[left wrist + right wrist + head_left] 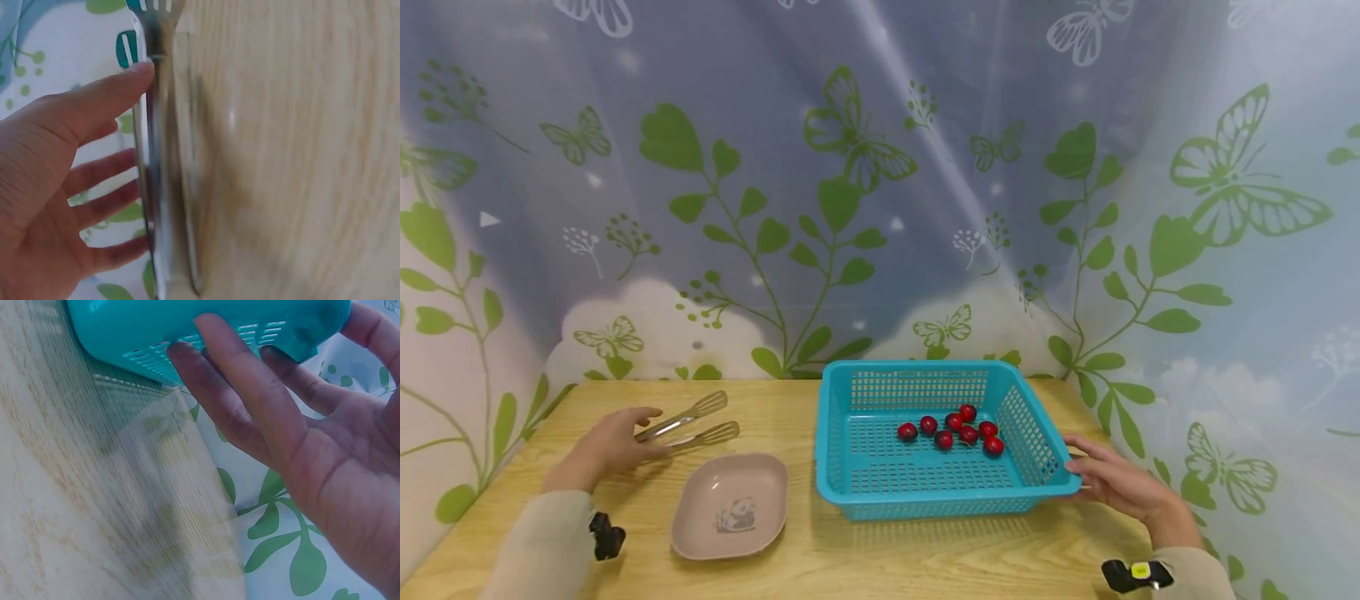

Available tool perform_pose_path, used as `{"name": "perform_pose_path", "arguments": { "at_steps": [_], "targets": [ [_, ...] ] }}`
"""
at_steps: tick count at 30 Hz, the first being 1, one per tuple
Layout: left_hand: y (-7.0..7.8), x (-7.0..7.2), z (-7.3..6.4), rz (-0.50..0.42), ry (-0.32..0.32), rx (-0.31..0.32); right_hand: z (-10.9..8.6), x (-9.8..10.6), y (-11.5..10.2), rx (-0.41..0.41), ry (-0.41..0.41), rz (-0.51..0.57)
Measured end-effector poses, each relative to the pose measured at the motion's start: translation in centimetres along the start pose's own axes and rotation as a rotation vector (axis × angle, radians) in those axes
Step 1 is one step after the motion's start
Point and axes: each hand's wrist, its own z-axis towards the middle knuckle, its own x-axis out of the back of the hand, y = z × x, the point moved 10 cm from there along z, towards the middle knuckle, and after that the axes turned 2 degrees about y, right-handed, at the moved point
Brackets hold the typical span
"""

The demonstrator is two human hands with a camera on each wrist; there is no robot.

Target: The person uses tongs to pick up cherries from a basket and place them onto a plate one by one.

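At lower left, the left hand (610,443) pinches long silver metal tongs (672,424), pointing up-right, left of the blue plastic basket (942,500) that the right hand (1122,482) touches with loose fingers.

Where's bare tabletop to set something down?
Widest: tabletop in front of the basket, right of the plate. Smaller: between the tongs and the basket's left side. Crowded: left hand, tongs and plate cluster at left; right hand at the basket's right end.
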Motion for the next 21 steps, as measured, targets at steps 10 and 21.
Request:
{"name": "perform_pose_path", "arguments": {
  "at_steps": [10, 21],
  "targets": [
    [-0.8, -1.0, 0.2, -0.104, 0.043, -0.08, 0.0, 0.2, 0.1, 0.004, 0.002, -0.018],
    [0.0, -1.3, 0.2, -0.106, 0.098, -0.186, -0.1, 0.2, 0.1, -0.005, 0.007, -0.034]
  ]
}}
